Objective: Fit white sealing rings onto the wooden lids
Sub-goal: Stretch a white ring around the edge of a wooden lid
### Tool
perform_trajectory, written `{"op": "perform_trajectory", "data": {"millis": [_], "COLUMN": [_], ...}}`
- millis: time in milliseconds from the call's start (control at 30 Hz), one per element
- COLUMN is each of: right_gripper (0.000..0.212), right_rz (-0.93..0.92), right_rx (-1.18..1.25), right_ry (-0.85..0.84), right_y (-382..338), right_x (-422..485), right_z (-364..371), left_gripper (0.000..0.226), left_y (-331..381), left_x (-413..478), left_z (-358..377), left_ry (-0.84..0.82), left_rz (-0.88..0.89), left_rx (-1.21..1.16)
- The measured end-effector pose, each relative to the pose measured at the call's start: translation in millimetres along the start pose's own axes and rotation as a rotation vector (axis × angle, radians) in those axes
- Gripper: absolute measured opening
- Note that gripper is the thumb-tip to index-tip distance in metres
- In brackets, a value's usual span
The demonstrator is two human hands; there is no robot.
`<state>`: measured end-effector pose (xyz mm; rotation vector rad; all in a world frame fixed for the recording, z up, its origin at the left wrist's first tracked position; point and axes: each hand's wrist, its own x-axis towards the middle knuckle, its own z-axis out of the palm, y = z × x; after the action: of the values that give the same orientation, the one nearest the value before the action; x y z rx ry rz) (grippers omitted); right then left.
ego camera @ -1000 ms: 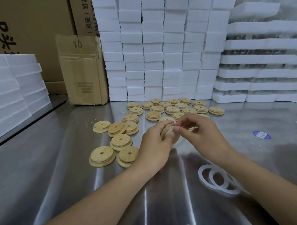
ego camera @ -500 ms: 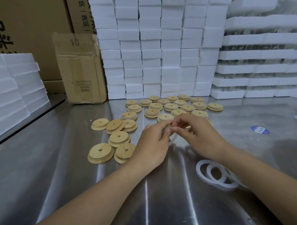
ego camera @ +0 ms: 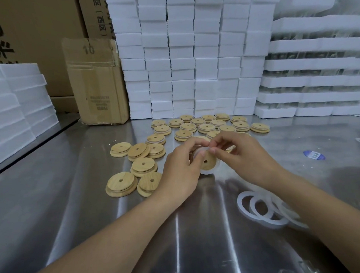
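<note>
A: Left hand (ego camera: 180, 171)?
B: Curled round a wooden lid (ego camera: 210, 165), gripping it tilted on edge just above the steel table (ego camera: 75, 201).
A: Right hand (ego camera: 243, 156)?
B: Pinching a white sealing ring (ego camera: 207, 173) at the lid's top edge, thumb and forefinger close together.
A: Ring seated?
B: Wrapped round the lid, white showing at the top and along the lower rim. Fully seated or not: cannot tell.
A: Spare rings (ego camera: 265, 211)?
B: Overlapping flat on the table beside the right forearm, partly hidden by it.
A: Other lids?
B: Bare lids (ego camera: 120, 184) loose to the left of the left hand, some overlapping. More in back rows (ego camera: 207, 127) behind both hands, near the white foam blocks (ego camera: 193, 64).
A: Anything else?
B: Cardboard box (ego camera: 97, 82) marked 10 at back left; blue sticker (ego camera: 314, 155) on the table, far right.
</note>
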<state>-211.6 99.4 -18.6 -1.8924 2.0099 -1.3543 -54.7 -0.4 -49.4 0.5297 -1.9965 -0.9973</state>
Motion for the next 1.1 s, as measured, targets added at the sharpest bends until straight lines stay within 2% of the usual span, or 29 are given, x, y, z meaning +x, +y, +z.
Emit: {"op": "perform_trajectory", "data": {"millis": [333, 533, 767, 1100], "right_gripper": [0.005, 0.010, 0.012, 0.015], "right_rz": [0.110, 0.072, 0.007, 0.025], "right_rx": [0.090, 0.101, 0.051, 0.095], "right_ry": [-0.037, -0.001, -0.056, -0.113], "right_y": [4, 5, 4, 8], "right_x": [5, 4, 4, 5], "right_z": [-15, -12, -16, -20], "left_gripper": [0.025, 0.026, 0.031, 0.029], "left_y": [1, 1, 1, 1], "left_x": [1, 2, 3, 1], "left_z": [-1, -1, -1, 0], "left_ry": [-0.012, -0.022, -0.013, -0.021], "left_rz": [0.010, 0.008, 0.004, -0.017], "left_rx": [-0.011, -0.031, -0.047, -0.049]}}
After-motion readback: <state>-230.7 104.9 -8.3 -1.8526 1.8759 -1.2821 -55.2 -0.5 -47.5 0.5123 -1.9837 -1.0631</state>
